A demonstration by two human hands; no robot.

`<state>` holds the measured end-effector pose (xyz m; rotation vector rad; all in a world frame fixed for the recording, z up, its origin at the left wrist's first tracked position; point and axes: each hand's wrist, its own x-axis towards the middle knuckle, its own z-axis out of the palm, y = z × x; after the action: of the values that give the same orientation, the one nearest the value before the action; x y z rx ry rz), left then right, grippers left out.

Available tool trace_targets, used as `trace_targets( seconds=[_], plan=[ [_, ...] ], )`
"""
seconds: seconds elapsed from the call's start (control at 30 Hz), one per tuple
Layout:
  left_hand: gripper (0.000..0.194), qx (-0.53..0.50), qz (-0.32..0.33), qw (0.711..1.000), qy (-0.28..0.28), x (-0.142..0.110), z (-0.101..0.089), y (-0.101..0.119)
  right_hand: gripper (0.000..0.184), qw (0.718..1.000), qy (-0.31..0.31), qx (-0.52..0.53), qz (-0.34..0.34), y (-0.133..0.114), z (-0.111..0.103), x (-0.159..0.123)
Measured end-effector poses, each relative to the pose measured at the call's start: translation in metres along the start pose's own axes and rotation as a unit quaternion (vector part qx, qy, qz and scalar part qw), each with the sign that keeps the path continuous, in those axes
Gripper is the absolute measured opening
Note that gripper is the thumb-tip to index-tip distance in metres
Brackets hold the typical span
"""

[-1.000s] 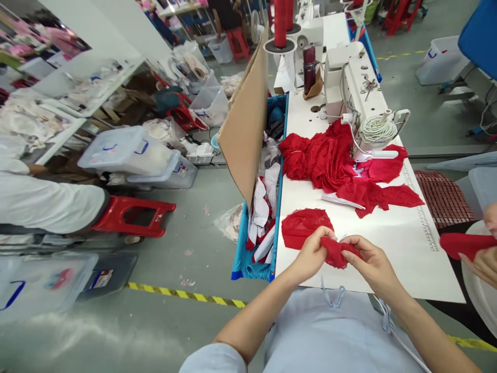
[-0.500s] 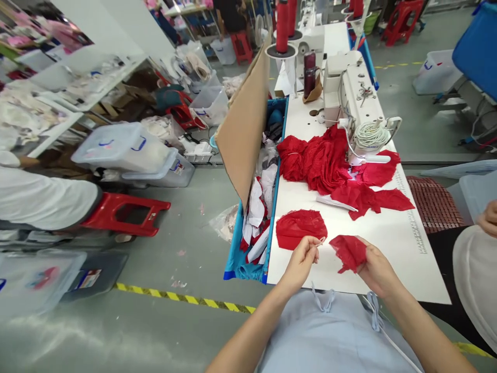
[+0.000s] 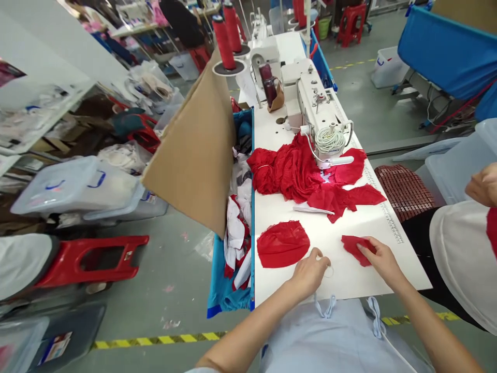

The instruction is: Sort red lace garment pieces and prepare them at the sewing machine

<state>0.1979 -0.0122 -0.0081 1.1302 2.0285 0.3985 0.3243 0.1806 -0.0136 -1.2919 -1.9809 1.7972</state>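
My left hand (image 3: 311,273) is closed in a pinch just above the white table, with a thin white loop (image 3: 329,270) at its fingertips. What the loop is made of is too small to tell. My right hand (image 3: 381,259) grips a small red fabric piece (image 3: 355,248) by its right side, low over the tabletop. Left of the hands a larger red fabric piece (image 3: 283,244) with a curved edge lies flat. Farther back, bunched red fabric (image 3: 287,173) is heaped beside and under the head of a white sewing machine (image 3: 310,103).
A blue cloth bin (image 3: 221,287) with scraps hangs along the table's left edge, with a cardboard sheet (image 3: 198,150) standing from it. Red thread cones (image 3: 224,44) stand at the back. On the right, another person's hand (image 3: 483,185) is near a woven seat (image 3: 404,191).
The small red piece has come down toward the tabletop in my right hand and now lies flatter. My left hand has lowered with the white loop. The view has turned to the right.
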Motion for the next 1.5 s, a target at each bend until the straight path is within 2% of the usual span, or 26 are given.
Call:
trace_targets(
  seconds=[0.1, 0.2, 0.23, 0.33, 0.4, 0.57, 0.73, 0.8, 0.87, 0.93, 1.03, 1.1, 1.2, 1.33, 1.43, 1.5],
  plan=[
    [0.038, 0.048, 0.012, 0.995, 0.082, 0.032, -0.028, 0.007, 0.041, 0.999, -0.01, -0.01, -0.046, -0.008, -0.002, 0.006],
    [0.05, 0.09, 0.057, 0.98, 0.166, 0.078, -0.051, 0.012, 0.038, 0.994, 0.002, -0.021, -0.108, -0.022, 0.001, 0.032],
    [0.052, 0.102, 0.066, 0.978, 0.167, 0.091, -0.054, 0.013, 0.037, 0.992, 0.015, -0.02, -0.125, -0.026, 0.002, 0.044],
    [0.052, 0.142, 0.058, 0.983, 0.104, 0.113, -0.05, 0.012, 0.036, 0.983, 0.062, -0.021, -0.17, -0.03, 0.006, 0.08],
    [0.05, 0.163, 0.067, 0.981, 0.076, 0.109, -0.036, 0.01, 0.035, 0.977, 0.081, -0.055, -0.187, -0.024, 0.007, 0.099],
    [0.047, 0.181, 0.123, 0.971, 0.096, 0.08, 0.004, 0.011, 0.024, 0.956, 0.11, -0.202, -0.181, 0.005, 0.004, 0.116],
    [0.042, 0.256, 0.186, 0.941, 0.124, 0.074, 0.021, 0.01, 0.018, 0.95, 0.069, -0.238, -0.19, 0.013, -0.004, 0.114],
    [0.04, 0.28, 0.209, 0.924, 0.157, 0.074, 0.02, 0.007, 0.019, 0.95, 0.068, -0.239, -0.189, 0.008, -0.009, 0.11],
    [0.037, 0.291, 0.226, 0.905, 0.215, 0.07, 0.019, 0.002, 0.02, 0.947, 0.078, -0.242, -0.194, 0.0, -0.011, 0.104],
    [0.035, 0.293, 0.226, 0.885, 0.282, 0.062, 0.018, -0.003, 0.027, 0.96, 0.086, -0.184, -0.194, -0.009, -0.01, 0.099],
    [0.035, 0.277, 0.19, 0.872, 0.356, 0.047, 0.018, -0.011, 0.042, 0.981, 0.099, -0.05, -0.157, -0.022, 0.0, 0.1],
    [0.038, 0.264, 0.15, 0.875, 0.376, 0.04, 0.02, -0.016, 0.048, 0.983, 0.113, -0.039, -0.138, -0.026, 0.01, 0.106],
    [0.043, 0.261, 0.115, 0.885, 0.369, 0.038, 0.023, -0.024, 0.043, 0.976, 0.127, -0.104, -0.14, -0.025, 0.025, 0.116],
    [0.034, 0.239, 0.106, 0.916, 0.304, 0.048, 0.024, -0.029, 0.048, 0.968, 0.103, -0.17, -0.15, -0.02, 0.043, 0.117],
    [0.025, 0.229, 0.087, 0.934, 0.261, 0.055, 0.024, -0.028, 0.044, 0.963, 0.054, -0.182, -0.188, -0.019, 0.055, 0.101],
    [0.022, 0.232, 0.093, 0.927, 0.28, 0.059, 0.025, -0.028, 0.039, 0.954, 0.017, -0.186, -0.235, -0.016, 0.061, 0.082]
  ],
)
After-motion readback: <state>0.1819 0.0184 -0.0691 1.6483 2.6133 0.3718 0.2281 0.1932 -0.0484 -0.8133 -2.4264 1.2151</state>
